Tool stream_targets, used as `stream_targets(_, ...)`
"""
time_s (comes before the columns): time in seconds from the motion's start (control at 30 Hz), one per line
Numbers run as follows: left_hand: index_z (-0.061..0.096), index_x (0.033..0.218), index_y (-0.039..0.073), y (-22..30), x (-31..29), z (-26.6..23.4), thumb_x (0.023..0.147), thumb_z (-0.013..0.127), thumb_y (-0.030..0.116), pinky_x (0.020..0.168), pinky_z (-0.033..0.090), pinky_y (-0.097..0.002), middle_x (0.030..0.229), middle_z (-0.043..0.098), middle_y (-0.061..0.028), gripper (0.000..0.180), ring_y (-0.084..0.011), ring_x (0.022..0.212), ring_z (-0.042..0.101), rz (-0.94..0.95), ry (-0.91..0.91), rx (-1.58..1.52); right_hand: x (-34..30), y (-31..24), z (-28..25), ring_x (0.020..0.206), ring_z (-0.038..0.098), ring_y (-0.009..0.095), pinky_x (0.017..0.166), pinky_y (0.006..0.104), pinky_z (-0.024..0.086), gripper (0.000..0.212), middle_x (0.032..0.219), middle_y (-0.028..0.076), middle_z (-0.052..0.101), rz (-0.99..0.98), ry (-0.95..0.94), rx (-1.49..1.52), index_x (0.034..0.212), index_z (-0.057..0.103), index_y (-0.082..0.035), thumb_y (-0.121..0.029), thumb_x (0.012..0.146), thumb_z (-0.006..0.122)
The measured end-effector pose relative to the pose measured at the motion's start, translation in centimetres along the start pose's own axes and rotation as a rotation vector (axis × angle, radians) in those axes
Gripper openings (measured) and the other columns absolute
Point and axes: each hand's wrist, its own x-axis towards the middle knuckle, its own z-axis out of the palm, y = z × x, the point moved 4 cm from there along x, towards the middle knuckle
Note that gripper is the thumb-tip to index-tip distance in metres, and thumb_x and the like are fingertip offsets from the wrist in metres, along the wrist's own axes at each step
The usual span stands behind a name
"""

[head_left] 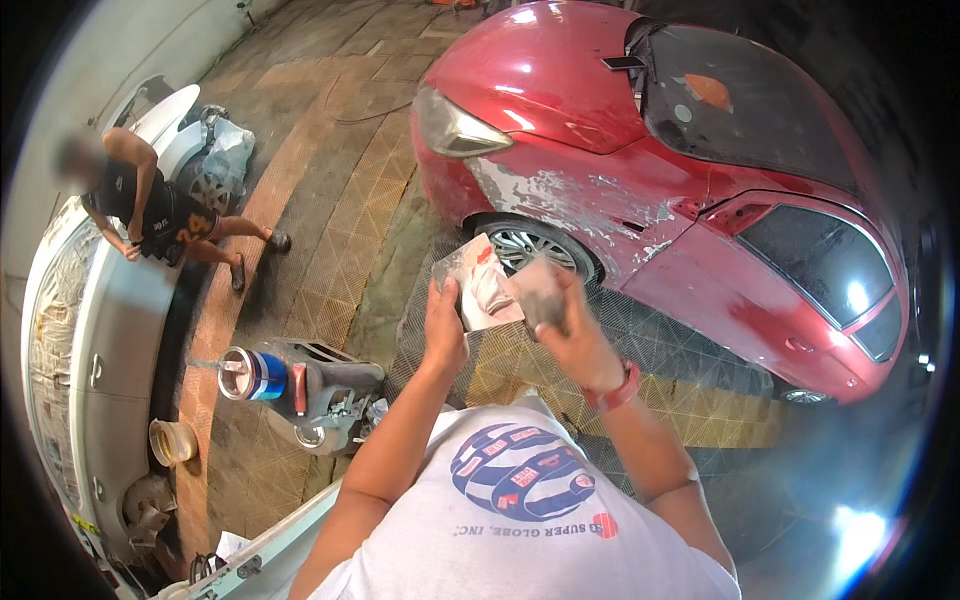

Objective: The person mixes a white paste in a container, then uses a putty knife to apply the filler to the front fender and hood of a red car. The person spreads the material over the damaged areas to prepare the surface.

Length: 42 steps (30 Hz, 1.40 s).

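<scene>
My left hand point(444, 328) is closed on the edge of a flat board point(478, 317). A white paste point(489, 288) lies on it with a small red-orange dab point(484, 256). In my right hand point(584, 342) is a flat grey spreader point(538, 290), smeared by motion, held against or just over the board's right side; whether they touch I cannot tell. Both hands are in front of my chest, short of the red car point(540, 80). Its front fender has a patch of bare, whitish scraped surface point(535, 190) above the front wheel point(532, 250).
Left of me, an open blue-and-silver can point(262, 374) stands on a grey stool point(345, 382) with tools. A yellowish tub point(173, 442) is on the floor. Another person point(150, 195) stands by a pale, partly covered car point(115, 350). A thin hose point(370, 118) crosses the floor.
</scene>
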Motion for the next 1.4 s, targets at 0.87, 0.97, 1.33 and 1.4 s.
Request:
stream_targets(0.87,0.049,0.149,0.000,0.3,1.7,-2.4,0.117,0.050,0.022,0.103,0.057,-0.0363,0.135,0.068,-0.0153,0.039,-0.0240,0.117,0.071,0.110,0.020,0.167,-2.8,-4.5,0.8,0.152,0.047,0.040,0.127,0.0681,0.029,0.057,0.156,0.010,0.057,-0.474,-0.246,-0.764,0.149,0.066,-0.028,-0.009,0.096,0.060)
stream_targets(0.97,0.051,0.150,0.002,-0.1,0.5,0.0,0.116,0.053,0.021,0.104,0.057,-0.0374,0.134,0.069,-0.0145,0.039,-0.0229,0.119,0.070,-0.031,-0.232,-0.086,-2.2,-2.6,1.2,0.150,0.047,0.046,0.120,0.0647,0.040,0.061,0.160,0.016,0.051,0.009,-0.287,-0.604,0.156,0.057,-0.027,-0.008,0.097,0.060)
stream_targets(1.33,0.047,0.156,-0.007,0.3,-0.1,0.2,0.116,0.054,0.027,0.111,0.048,-0.0343,0.142,0.065,-0.0174,0.053,-0.0208,0.129,0.061,0.288,-0.110,0.399,1.0,-1.3,-1.1,0.153,0.041,0.050,0.122,0.0728,0.033,0.062,0.157,0.015,0.052,-0.418,-0.076,-1.217,0.150,0.059,-0.026,0.000,0.094,0.058)
stream_targets(1.4,0.044,0.158,-0.008,-0.1,0.5,-0.6,0.116,0.054,0.028,0.113,0.046,-0.0355,0.146,0.063,-0.0198,0.057,-0.0238,0.130,0.060,0.250,-0.180,0.408,0.2,-0.3,0.2,0.154,0.040,0.050,0.123,0.0768,0.029,0.064,0.155,0.015,0.052,-0.400,-0.222,-1.267,0.149,0.060,-0.026,0.003,0.093,0.058)
